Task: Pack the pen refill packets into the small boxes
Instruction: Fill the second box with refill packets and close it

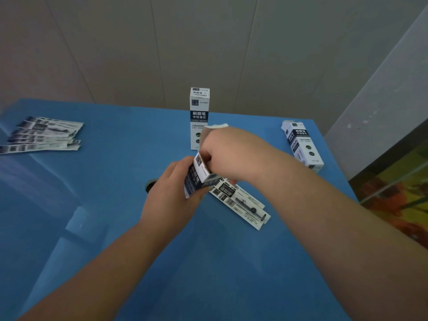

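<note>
Head view: left hand [172,193] grips small box [199,176] at frame centre, tilted, open end up. Right hand [228,154] curls fingers at box mouth, pinching white flap or packet top; cannot tell which. Risk: thin card mouth may buckle or packet snag on flap if pushed off-line; box could slip from grip. Count: three boxes, one held, upright box [199,117] behind, third box [301,144] right edge of blue table [115,228]. Two or three packets [243,205] beside hands; fanned packet pile [44,135] upper left, roughly six.
</note>
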Demonstrator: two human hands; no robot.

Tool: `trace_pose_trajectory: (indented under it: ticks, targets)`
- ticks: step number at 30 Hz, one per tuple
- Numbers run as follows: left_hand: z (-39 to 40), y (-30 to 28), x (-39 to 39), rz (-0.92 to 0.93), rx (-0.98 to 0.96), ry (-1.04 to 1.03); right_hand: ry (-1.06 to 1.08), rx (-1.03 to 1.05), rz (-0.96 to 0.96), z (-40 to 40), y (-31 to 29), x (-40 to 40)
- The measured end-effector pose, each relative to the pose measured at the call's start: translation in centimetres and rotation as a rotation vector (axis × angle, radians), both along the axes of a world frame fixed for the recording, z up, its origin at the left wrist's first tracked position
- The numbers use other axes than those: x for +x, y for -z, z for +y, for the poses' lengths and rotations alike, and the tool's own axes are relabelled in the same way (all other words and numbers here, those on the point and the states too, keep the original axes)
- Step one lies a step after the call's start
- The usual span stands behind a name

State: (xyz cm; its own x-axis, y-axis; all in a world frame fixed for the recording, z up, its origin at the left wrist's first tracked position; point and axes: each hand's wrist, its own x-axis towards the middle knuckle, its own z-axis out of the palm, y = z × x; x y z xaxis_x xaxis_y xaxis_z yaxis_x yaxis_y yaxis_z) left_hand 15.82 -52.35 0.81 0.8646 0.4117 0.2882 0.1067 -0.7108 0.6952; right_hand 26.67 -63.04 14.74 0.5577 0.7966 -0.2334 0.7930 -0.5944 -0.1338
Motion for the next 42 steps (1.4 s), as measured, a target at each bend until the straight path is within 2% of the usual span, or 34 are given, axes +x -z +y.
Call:
trace_pose_trajectory:
  ticks: [3,6,8,9,10,13,16,20,28,35,42]
  targets:
    - [0.2,-0.1,0.0,-0.028,-0.027,0.020,0.043,0.137,0.144,-1.0,0.1,1.2]
    - [0.6,-0.1,0.0,-0.030,-0.060,0.010,0.212,0.628,0.391,-3.1,1.1,2.2]
    - [0.9,0.1,0.1,-0.018,-0.097,-0.004,0.358,0.836,0.375,-4.4,3.1,3.0]
    - [1.0,0.1,0.1,-0.011,-0.115,-0.008,0.414,0.826,0.318,-5.0,4.4,3.5]
    - [1.1,0.1,0.2,-0.004,-0.126,-0.012,0.444,0.716,0.255,-5.7,5.8,4.1]
    - [1.0,0.0,0.3,0.007,-0.134,-0.008,0.426,0.187,0.158,-7.3,9.8,4.7]
    - [0.9,-0.1,0.5,0.009,-0.133,-0.004,0.409,0.021,0.117,-7.5,12.5,4.1]
    - [0.8,-0.2,0.6,-0.008,-0.148,-0.008,0.365,0.008,0.019,-7.0,14.1,3.5]
    - [0.8,-0.2,0.5,-0.010,-0.176,-0.016,0.346,0.009,-0.039,-6.7,14.6,3.6]
    - [1.1,0.2,0.4,0.012,-0.186,-0.026,0.408,0.062,0.099,-6.5,13.7,4.2]
    - [1.2,0.3,0.4,0.020,-0.185,-0.017,0.434,0.187,0.251,-7.0,9.9,4.9]
